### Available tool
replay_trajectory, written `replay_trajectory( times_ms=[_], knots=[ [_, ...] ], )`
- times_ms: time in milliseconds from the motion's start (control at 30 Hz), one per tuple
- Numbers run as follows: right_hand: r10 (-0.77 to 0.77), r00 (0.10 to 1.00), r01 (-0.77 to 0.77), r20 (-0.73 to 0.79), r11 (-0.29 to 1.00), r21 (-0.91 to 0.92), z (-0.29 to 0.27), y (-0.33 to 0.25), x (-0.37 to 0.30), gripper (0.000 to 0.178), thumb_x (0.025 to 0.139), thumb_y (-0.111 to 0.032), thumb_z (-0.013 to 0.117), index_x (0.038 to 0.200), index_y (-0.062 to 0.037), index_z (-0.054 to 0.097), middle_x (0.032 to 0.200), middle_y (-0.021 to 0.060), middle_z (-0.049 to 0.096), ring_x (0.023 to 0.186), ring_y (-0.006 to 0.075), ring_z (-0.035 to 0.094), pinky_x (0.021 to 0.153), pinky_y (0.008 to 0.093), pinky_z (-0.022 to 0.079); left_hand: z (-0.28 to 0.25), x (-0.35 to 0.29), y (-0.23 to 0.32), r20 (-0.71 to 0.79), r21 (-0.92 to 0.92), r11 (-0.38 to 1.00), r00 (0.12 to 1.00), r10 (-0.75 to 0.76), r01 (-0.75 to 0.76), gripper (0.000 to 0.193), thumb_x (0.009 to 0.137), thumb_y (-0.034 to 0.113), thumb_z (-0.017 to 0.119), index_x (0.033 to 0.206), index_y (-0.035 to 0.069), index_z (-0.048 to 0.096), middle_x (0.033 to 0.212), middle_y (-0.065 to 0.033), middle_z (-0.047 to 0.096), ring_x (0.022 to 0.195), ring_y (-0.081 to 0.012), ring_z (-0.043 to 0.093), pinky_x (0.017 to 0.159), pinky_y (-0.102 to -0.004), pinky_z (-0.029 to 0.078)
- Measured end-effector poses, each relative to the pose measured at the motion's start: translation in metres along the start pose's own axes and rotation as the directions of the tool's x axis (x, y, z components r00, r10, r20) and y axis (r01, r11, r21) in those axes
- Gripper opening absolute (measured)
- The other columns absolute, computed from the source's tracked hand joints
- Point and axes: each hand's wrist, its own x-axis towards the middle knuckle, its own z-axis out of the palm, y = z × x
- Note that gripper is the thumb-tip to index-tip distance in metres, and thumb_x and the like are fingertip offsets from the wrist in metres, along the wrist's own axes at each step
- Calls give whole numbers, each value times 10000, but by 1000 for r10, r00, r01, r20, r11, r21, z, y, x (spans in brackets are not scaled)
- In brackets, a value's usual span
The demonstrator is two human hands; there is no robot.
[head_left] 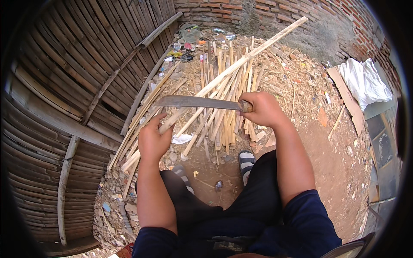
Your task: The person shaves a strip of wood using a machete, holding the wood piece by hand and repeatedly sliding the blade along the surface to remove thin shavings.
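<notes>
My left hand (pixel 153 138) is closed around the near end of a long, pale bamboo strip (pixel 249 56), which slants up and away to the far right. In my right hand (pixel 261 109) is the wooden handle of a machete (pixel 202 102). Its dark blade points left and crosses over the strip just beyond my left hand; whether the edge touches it I cannot tell. Beneath both hands, many similar strips (pixel 228 124) lie in a loose pile on the ground.
A bamboo slat wall (pixel 99 47) rises close on the left. At the back stands a brick wall (pixel 284 17). Shavings and rubbish litter the dirt around the pile. A white sack (pixel 365 84) and a cardboard sheet (pixel 347 101) lie at right. My sandalled feet (pixel 246 165) are near the pile.
</notes>
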Motion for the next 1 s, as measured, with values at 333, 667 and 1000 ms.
replay_trajectory(
  times_ms=[333, 667, 1000],
  knots=[
    [290, 951, -267, -105, 945, 188, -18, 23, -6, 321, 913, -311, 864, 1015, -31, 744, 819, 176, 716, 758, 341, 690, 732, 460, 535, 6, 1, 0, -58, -16, 997, 996, 74, -75, 430, 870, 223, 846, 1278, 105, 780, 792, -139, 739, 712, -286, 730, 712, -386, 558],
    [124, 992, -126, 33, 987, 99, -6, 6, 2, 317, 886, -296, 891, 983, -39, 734, 775, 140, 695, 715, 287, 670, 696, 430, 528, 4, 1, -6, -90, -30, 994, 991, 102, -105, 424, 851, 234, 829, 1261, 135, 783, 796, -159, 737, 764, -392, 747, 693, -461, 575],
    [332, 942, -304, -51, 906, 295, -11, 43, -7, 400, 916, -343, 867, 1092, -8, 737, 871, 149, 742, 801, 283, 711, 781, 419, 560, 7, 1, 0, -106, -48, 994, 990, 93, -98, 425, 851, 227, 830, 1263, 133, 782, 800, -154, 732, 744, -379, 733, 692, -447, 570]
  ],
)
